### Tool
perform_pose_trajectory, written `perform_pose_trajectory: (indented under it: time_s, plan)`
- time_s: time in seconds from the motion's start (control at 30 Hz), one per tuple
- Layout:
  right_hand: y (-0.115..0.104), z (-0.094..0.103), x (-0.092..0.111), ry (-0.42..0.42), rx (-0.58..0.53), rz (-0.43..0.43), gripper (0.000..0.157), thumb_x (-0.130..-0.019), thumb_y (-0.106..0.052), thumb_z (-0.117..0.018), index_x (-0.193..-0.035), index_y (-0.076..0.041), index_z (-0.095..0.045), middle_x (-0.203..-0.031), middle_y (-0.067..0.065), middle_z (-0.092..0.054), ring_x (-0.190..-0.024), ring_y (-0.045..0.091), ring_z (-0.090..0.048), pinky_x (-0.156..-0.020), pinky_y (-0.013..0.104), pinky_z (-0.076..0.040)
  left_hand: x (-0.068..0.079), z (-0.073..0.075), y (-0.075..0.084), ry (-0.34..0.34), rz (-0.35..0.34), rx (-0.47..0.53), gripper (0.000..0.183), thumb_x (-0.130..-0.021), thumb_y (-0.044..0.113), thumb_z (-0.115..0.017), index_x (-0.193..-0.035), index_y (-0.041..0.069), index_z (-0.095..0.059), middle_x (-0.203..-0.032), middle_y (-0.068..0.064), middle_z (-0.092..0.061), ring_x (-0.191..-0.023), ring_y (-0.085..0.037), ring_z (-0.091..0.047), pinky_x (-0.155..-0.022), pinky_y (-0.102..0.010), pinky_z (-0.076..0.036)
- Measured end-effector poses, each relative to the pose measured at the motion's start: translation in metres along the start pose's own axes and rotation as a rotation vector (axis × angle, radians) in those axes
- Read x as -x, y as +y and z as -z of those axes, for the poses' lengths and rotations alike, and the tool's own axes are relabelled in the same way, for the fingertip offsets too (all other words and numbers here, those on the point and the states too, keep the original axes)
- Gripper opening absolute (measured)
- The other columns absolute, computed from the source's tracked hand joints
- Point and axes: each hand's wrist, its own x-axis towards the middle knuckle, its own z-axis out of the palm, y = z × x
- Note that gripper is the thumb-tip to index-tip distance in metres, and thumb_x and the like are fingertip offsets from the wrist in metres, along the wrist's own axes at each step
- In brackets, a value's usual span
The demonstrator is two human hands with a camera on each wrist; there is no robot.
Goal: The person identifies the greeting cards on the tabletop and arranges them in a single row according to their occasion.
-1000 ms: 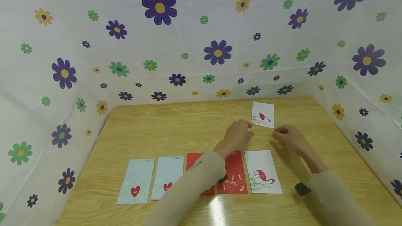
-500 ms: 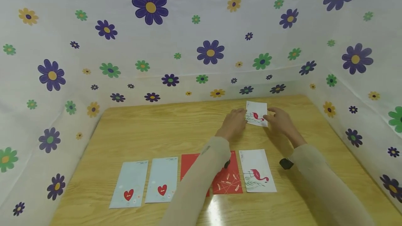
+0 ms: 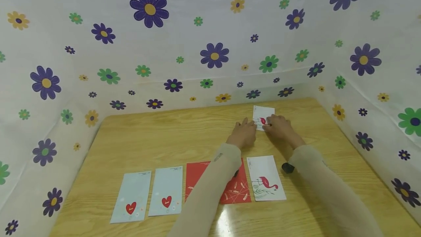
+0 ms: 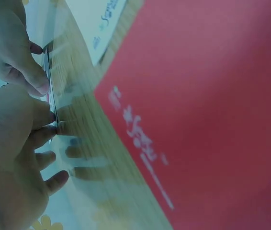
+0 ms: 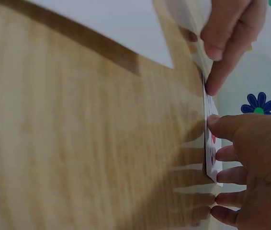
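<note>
A white card with a pink flamingo (image 3: 262,110) lies near the back of the wooden table, its lower part partly covered by fingers. My left hand (image 3: 244,134) is at its left side, fingertips touching the card's near edge. From the right, my right hand (image 3: 280,127) reaches over its lower right part; in the right wrist view, the thumb (image 5: 220,125) touches the card and the other fingers extend along its right side. A second flamingo card (image 3: 265,178) lies nearer, below both hands. Red cards (image 3: 242,182) lie under my left forearm, partly hidden.
Two pale blue cards with red hearts (image 3: 131,196) lie at the left of the near row. The wooden tabletop (image 3: 158,138) is enclosed at back and sides by white cloth (image 3: 184,39) printed with flowers.
Both hands have reached back to the far flamingo card. In the last half second my right hand has shifted left over its lower part. The head view has turned slightly right.
</note>
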Motion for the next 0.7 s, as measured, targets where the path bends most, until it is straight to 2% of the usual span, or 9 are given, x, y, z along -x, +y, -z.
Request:
perform_pose_trajectory:
  time_s: [0.13, 0.23, 0.37, 0.47, 0.57, 0.7]
  plan:
    - [-0.007, -0.002, 0.006, 0.021, -0.012, 0.009, 0.04, -0.102, -0.024, -0.063, -0.121, 0.011, -0.066, -0.122, 0.031, -0.062, -0.119, 0.055, -0.053, -0.098, 0.071, -0.038, 0.004, 0.002, -0.003, 0.059, -0.019, -0.072, 0.039, -0.111, 0.03, -0.043, -0.143, 0.016, -0.061, -0.153, 0.0, -0.053, -0.148, -0.026, -0.037, -0.12, -0.047, -0.031]
    - [-0.01, -0.003, 0.011, 0.05, -0.036, 0.033, 0.034, -0.099, -0.02, -0.07, -0.114, 0.01, -0.069, -0.117, 0.031, -0.064, -0.111, 0.052, -0.057, -0.097, 0.067, -0.043, 0.004, 0.001, -0.005, 0.117, -0.046, -0.121, 0.03, -0.109, 0.031, -0.053, -0.129, 0.016, -0.07, -0.136, -0.002, -0.065, -0.133, -0.024, -0.053, -0.115, -0.044, -0.038]
    - [-0.014, -0.003, 0.014, 0.022, -0.074, 0.09, 0.031, -0.094, -0.017, -0.077, -0.111, 0.009, -0.072, -0.11, 0.027, -0.066, -0.106, 0.046, -0.06, -0.097, 0.06, -0.047, -0.002, -0.006, -0.012, 0.146, -0.061, -0.116, 0.021, -0.105, 0.027, -0.062, -0.118, 0.017, -0.075, -0.12, -0.001, -0.07, -0.116, -0.02, -0.062, -0.107, -0.038, -0.047]
    - [-0.019, -0.003, 0.015, -0.021, -0.082, 0.108, 0.04, -0.091, -0.018, -0.081, -0.118, 0.009, -0.069, -0.112, 0.025, -0.066, -0.108, 0.044, -0.06, -0.098, 0.058, -0.048, -0.005, -0.01, -0.018, 0.138, -0.044, -0.068, 0.017, -0.103, 0.028, -0.066, -0.113, 0.017, -0.076, -0.112, 0.001, -0.07, -0.11, -0.017, -0.061, -0.101, -0.034, -0.049]
    - [-0.023, -0.003, 0.016, -0.054, -0.064, 0.097, 0.057, -0.088, -0.023, -0.084, -0.13, 0.009, -0.063, -0.123, 0.03, -0.061, -0.116, 0.047, -0.056, -0.102, 0.06, -0.046, -0.002, -0.011, -0.022, 0.116, 0.005, -0.004, 0.025, -0.103, 0.033, -0.066, -0.12, 0.017, -0.073, -0.122, -0.001, -0.066, -0.119, -0.019, -0.056, -0.105, -0.035, -0.046]
    - [-0.026, 0.0, 0.015, -0.113, -0.031, 0.056, 0.079, -0.087, -0.03, -0.085, -0.144, 0.011, -0.049, -0.148, 0.037, -0.042, -0.136, 0.054, -0.04, -0.112, 0.064, -0.035, 0.004, -0.009, -0.026, 0.069, 0.075, 0.061, 0.054, -0.103, 0.043, -0.062, -0.148, 0.013, -0.056, -0.155, -0.005, -0.048, -0.145, -0.023, -0.04, -0.118, -0.042, -0.035]
